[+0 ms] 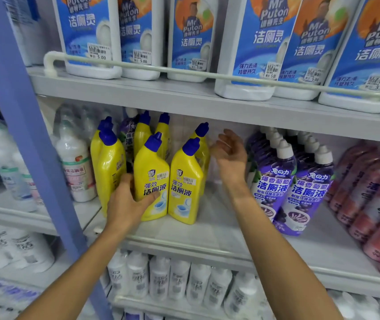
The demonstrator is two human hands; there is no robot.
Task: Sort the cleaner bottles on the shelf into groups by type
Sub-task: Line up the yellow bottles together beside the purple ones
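Several yellow cleaner bottles with blue caps stand on the middle shelf (219,229). My left hand (126,204) grips the front yellow bottle (153,174) low on its left side, thumb across the label. A second front yellow bottle (185,181) stands just to its right. My right hand (229,153) hovers open in the gap to the right of the yellow group, holding nothing. One purple bottle (128,132) stands among the yellow ones at the back. Purple bottles with white caps (288,185) stand grouped further right.
Pink bottles (373,199) fill the far right of the shelf, and clear white bottles (74,162) stand left of the yellow group. Large blue-labelled jugs (253,47) sit behind a rail on the shelf above. White bottles (175,278) line the shelf below. A blue upright post (29,139) stands at left.
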